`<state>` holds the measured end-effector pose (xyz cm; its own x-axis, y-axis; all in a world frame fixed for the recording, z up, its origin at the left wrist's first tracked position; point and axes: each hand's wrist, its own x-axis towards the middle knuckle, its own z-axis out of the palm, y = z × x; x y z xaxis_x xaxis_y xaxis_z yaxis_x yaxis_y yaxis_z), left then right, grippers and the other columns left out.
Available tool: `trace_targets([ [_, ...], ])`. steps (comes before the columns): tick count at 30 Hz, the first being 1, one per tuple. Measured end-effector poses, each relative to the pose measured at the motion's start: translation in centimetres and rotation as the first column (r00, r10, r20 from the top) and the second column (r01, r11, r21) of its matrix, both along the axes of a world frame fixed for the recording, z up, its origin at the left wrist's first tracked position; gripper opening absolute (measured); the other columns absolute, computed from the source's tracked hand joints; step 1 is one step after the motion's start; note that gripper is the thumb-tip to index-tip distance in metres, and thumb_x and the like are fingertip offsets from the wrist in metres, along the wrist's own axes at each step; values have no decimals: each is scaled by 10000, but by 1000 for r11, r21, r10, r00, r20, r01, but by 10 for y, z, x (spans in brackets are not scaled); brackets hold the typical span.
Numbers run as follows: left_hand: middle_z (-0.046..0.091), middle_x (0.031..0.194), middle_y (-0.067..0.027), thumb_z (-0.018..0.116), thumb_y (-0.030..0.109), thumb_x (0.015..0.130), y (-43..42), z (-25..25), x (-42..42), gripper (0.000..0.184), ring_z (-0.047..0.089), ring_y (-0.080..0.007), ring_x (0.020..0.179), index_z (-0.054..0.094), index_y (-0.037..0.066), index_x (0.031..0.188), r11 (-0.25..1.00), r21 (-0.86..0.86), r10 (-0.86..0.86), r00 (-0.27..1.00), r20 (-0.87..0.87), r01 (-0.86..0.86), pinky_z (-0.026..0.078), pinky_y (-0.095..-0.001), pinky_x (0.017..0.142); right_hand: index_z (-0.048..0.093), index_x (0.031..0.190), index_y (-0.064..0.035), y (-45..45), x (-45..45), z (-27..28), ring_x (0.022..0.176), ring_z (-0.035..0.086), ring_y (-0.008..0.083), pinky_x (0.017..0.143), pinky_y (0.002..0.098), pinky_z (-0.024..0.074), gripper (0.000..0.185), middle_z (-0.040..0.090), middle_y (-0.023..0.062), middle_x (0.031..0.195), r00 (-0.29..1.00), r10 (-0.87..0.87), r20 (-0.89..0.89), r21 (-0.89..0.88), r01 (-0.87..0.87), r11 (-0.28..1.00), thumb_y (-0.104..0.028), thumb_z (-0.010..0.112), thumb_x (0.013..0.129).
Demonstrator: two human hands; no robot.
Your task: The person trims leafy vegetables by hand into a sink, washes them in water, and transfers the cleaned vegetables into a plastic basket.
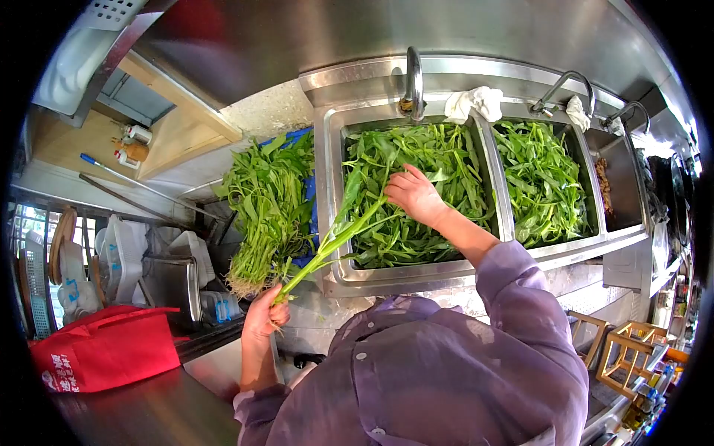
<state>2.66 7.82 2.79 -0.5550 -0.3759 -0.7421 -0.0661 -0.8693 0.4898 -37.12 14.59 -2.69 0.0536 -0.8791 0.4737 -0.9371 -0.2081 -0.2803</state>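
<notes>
My left hand [265,314] is closed around the root ends of a few long water spinach stems [327,251], in front of the sink's left corner. The stems slant up to the right over the sink's rim. My right hand [415,195] is closed on their upper part, above the left basin; its fingertips are partly hidden. Cut water spinach leaves [424,241] fill that basin beneath my right hand. To the left of the sink lies a heap of whole water spinach [271,201] with roots towards me, on something blue.
More greens [539,186] fill the middle basin; a third basin [625,189] holds small brown pieces. Taps [415,85] and white cloths [476,102] stand along the back. A red bag [108,353] and plastic baskets [123,256] are at left, wooden stools [628,357] at right.
</notes>
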Motion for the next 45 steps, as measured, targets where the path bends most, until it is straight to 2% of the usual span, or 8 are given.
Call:
trace_targets([
  [5,237,409,46,412,296,879,10,-5,-15,313,192,-75,318,418,89,644,999,22,-25,998,-49,26,168,-230,335,554,895,-40,-5,0,-9,798,547,119,796,254,418,108,578,24,798,436,-240,867,339,-163,926,-109,497,835],
  [16,244,380,56,429,345,866,1,-7,-59,375,212,-73,301,397,94,589,981,8,-193,981,0,193,165,-226,325,532,733,-43,-19,-57,-31,701,574,178,685,314,456,113,605,90,740,-344,-522,780,615,272,740,-21,438,791],
  [21,248,395,46,437,300,869,4,-5,-33,366,196,-72,304,361,126,556,991,-13,-131,986,99,133,161,-227,332,481,1019,-88,11,-92,-31,961,508,262,824,415,385,282,526,95,1049,516,-850,110,192,828,527,-219,529,774],
  [26,255,401,46,439,282,871,-3,-13,-36,348,206,-71,306,373,114,573,990,39,-133,991,15,132,161,-229,331,560,903,-113,16,-8,36,938,500,223,847,410,373,230,538,67,950,938,-329,-109,-66,324,944,-87,545,675],
  [35,234,386,49,432,327,868,-6,-4,-44,388,222,-87,312,360,116,550,979,-55,-186,975,118,194,182,-250,342,566,811,-72,2,-22,-37,924,530,251,809,329,444,134,563,110,924,990,-25,139,62,17,998,-31,528,689],
  [37,243,393,50,445,313,864,-3,-8,-38,354,221,-87,312,372,119,577,984,-46,-168,983,79,172,182,-253,343,572,800,-59,2,-42,0,953,526,234,860,323,418,112,570,81,980,444,-529,723,491,210,846,-26,505,717],
  [40,249,398,52,450,305,864,-3,-16,-32,326,215,-83,314,383,121,604,983,15,-182,983,-4,182,178,-248,341,572,821,-53,0,-30,12,965,525,220,910,331,376,114,576,37,990,961,-167,222,168,131,977,-43,485,750],
  [45,260,405,54,434,302,873,-6,-16,-41,321,214,-74,315,389,123,611,983,-46,-173,984,44,175,176,-236,335,586,850,-102,7,21,24,905,537,225,917,403,321,224,572,74,844,974,188,128,453,-226,863,-266,434,834],
])
